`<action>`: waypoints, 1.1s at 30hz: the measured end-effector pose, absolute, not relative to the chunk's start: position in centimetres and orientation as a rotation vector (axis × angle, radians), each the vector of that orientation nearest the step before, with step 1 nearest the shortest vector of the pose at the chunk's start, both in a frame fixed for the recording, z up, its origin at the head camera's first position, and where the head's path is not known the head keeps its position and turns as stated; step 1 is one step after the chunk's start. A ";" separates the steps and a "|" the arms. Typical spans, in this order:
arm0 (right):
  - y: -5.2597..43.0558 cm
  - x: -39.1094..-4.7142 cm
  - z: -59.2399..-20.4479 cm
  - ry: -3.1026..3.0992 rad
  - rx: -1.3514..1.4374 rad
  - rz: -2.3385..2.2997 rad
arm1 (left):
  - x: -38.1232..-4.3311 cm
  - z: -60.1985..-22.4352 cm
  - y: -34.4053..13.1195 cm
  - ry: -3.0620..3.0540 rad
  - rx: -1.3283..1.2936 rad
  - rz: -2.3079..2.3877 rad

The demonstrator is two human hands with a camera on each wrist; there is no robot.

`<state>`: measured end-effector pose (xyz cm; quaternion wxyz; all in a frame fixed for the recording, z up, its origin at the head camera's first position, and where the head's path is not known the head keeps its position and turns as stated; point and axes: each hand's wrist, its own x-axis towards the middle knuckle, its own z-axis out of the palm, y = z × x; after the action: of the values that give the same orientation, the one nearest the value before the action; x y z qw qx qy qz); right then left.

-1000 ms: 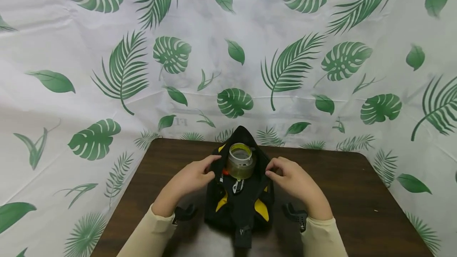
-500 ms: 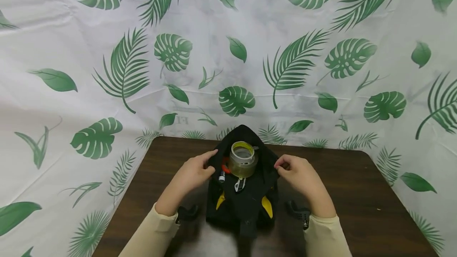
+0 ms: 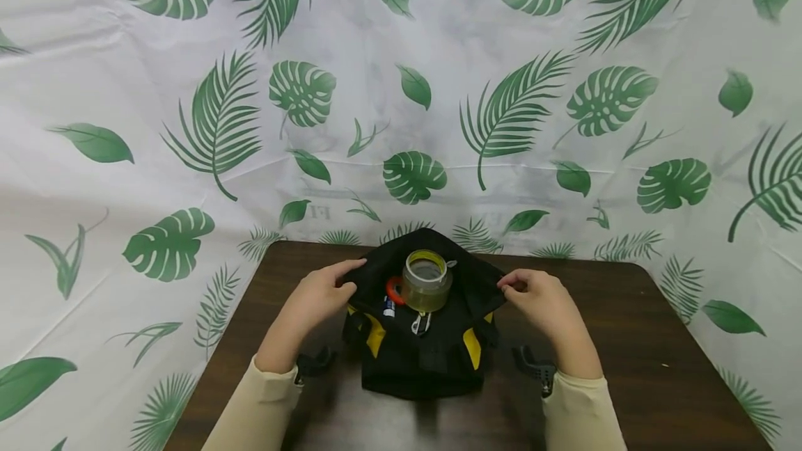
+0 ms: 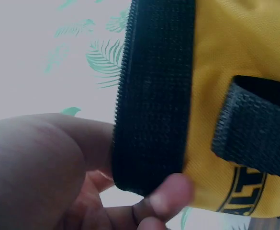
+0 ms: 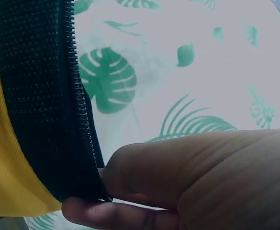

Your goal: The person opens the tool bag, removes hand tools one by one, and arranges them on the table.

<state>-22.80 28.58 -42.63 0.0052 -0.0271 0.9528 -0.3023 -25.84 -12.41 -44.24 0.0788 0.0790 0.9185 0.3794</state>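
A black and yellow zippered tool bag (image 3: 407, 376) stands on the table, its mouth spread wide. In the head view my left hand (image 3: 313, 301) pinches the left edge of the opening; the left wrist view shows thumb and fingers on the black zipper band (image 4: 154, 105). My right hand (image 3: 548, 308) pinches the opposite edge, by the end of the zipper (image 5: 77, 86) in the right wrist view. Inside are stacked tape rolls (image 3: 427, 293), a red-orange ring-shaped piece (image 3: 394, 289), and a small white-and-dark cylinder (image 3: 389, 307). A silver metal piece (image 3: 420, 323) lies before the rolls.
The dark wooden table (image 3: 626, 353) extends to both sides of the bag. Behind it hangs a white cloth (image 3: 351, 193) printed with green leaves. A webbing loop (image 4: 254, 127) sticks out from the bag's yellow side.
Both hands have moved apart, drawing the bag's edges outward and widening its mouth. The red-orange piece and small cylinder show more fully. The front strap no longer hangs out toward me.
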 end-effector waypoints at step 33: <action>24.5 -20.6 -41.2 3.100 -0.280 -1.046 | -26.5 -45.8 -12.4 2.737 0.583 0.999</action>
<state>-20.63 24.54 -41.18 -0.0708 -0.0851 0.9417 -0.3179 -26.45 -12.43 -45.77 0.0851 0.1956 0.9177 0.3351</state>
